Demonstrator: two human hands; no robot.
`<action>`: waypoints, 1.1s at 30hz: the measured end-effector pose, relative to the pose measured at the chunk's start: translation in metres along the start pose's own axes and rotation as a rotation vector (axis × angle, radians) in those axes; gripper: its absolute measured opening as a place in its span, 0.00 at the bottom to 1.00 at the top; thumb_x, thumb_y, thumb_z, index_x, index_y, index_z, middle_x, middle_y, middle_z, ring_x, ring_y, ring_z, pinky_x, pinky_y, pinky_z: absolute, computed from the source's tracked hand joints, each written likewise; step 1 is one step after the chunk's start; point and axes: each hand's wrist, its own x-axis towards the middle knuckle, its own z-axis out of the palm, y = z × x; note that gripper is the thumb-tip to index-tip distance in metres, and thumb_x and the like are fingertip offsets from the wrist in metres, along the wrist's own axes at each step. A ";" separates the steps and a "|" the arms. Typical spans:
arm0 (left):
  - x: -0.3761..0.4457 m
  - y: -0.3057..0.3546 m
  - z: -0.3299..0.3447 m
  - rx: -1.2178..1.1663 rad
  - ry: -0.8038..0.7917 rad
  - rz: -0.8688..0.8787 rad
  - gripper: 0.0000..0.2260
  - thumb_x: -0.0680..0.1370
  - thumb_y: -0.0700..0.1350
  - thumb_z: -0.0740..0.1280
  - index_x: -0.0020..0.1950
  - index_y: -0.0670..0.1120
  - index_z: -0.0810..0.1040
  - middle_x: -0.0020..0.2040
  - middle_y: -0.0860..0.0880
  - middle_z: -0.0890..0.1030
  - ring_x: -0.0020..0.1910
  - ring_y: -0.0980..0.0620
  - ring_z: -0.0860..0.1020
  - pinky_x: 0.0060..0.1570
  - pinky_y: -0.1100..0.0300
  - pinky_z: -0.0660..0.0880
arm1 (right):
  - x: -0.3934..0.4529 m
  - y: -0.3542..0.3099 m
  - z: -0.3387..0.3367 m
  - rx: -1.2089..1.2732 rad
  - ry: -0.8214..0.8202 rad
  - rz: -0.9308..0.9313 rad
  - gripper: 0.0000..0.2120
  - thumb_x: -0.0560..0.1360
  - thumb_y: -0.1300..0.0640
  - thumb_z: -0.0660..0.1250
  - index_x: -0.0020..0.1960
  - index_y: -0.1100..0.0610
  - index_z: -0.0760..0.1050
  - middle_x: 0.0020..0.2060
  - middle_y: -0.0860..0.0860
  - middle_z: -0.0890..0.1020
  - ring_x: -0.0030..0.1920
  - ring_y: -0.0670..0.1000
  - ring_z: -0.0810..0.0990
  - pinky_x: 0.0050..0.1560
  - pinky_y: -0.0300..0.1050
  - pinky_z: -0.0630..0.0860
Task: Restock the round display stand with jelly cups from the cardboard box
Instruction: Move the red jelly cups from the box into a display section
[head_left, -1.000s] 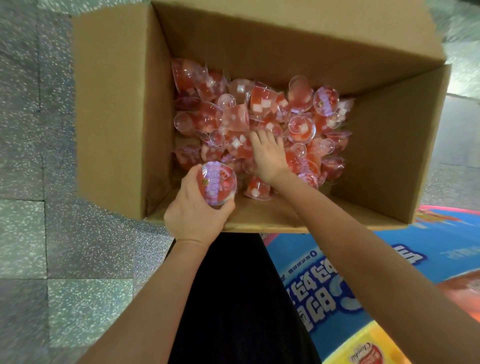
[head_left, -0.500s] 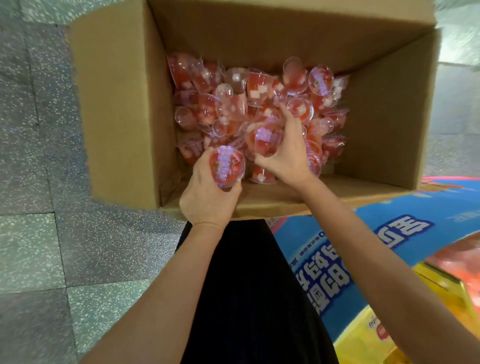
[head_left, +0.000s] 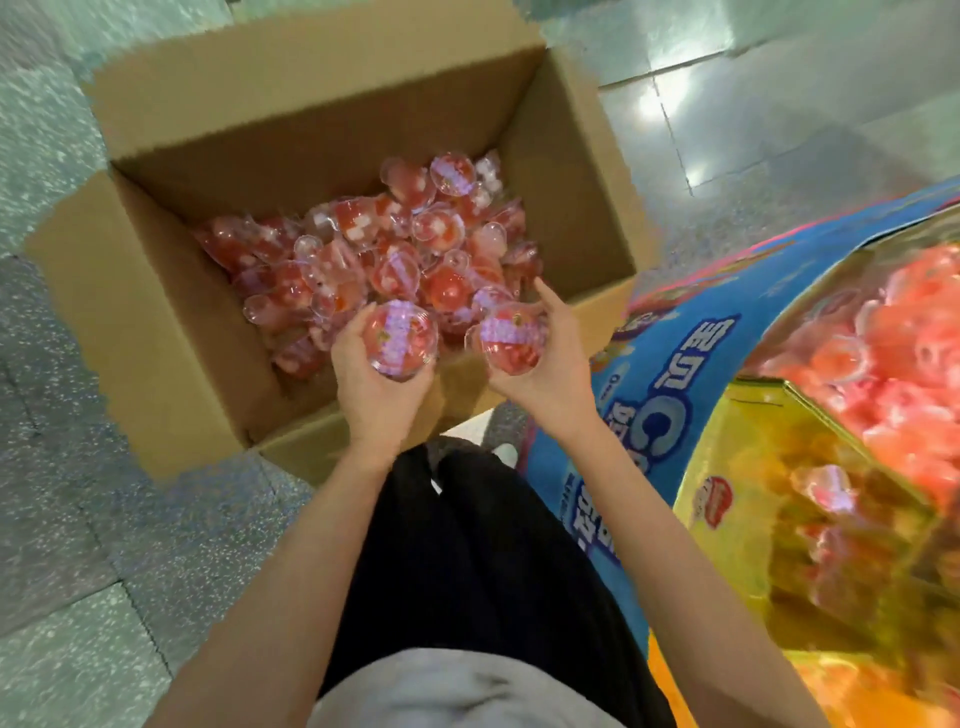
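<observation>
left hand (head_left: 382, 387) holds jelly cup (head_left: 399, 340) | right hand (head_left: 545, 364) holds another (head_left: 511, 338)

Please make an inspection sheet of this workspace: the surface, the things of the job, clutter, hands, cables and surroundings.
Surface: grey speckled floor tiles; the cardboard box stands on them, flaps open.
Job's things: loose red jelly cups heaped in the box; display stand at right, blue printed wall, with more cups inside.
Clutter: nothing seen.
Hands: left hand holds one jelly cup; right hand holds another cup; both above the box's near edge.
Cables: nothing seen.
Surroundings: glossy tiles beyond the box; the person's dark trousers below.
</observation>
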 end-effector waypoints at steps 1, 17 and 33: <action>-0.005 0.011 0.010 -0.006 -0.025 0.022 0.34 0.65 0.43 0.79 0.68 0.49 0.70 0.63 0.53 0.72 0.64 0.53 0.71 0.66 0.59 0.67 | -0.007 0.003 -0.009 0.003 0.030 0.022 0.46 0.63 0.58 0.78 0.75 0.54 0.58 0.58 0.45 0.68 0.62 0.47 0.70 0.59 0.34 0.67; -0.173 0.098 0.208 0.114 -0.687 0.321 0.34 0.63 0.40 0.80 0.66 0.48 0.72 0.59 0.50 0.75 0.58 0.52 0.75 0.52 0.80 0.63 | -0.146 0.146 -0.185 0.205 0.777 0.471 0.42 0.62 0.49 0.79 0.71 0.56 0.65 0.55 0.52 0.74 0.56 0.48 0.74 0.58 0.51 0.75; -0.271 0.068 0.345 0.554 -0.980 0.608 0.34 0.59 0.53 0.78 0.63 0.47 0.75 0.56 0.50 0.80 0.60 0.48 0.75 0.74 0.40 0.47 | -0.212 0.354 -0.235 -0.009 0.741 0.925 0.39 0.60 0.46 0.76 0.68 0.56 0.69 0.57 0.54 0.78 0.61 0.59 0.74 0.58 0.53 0.69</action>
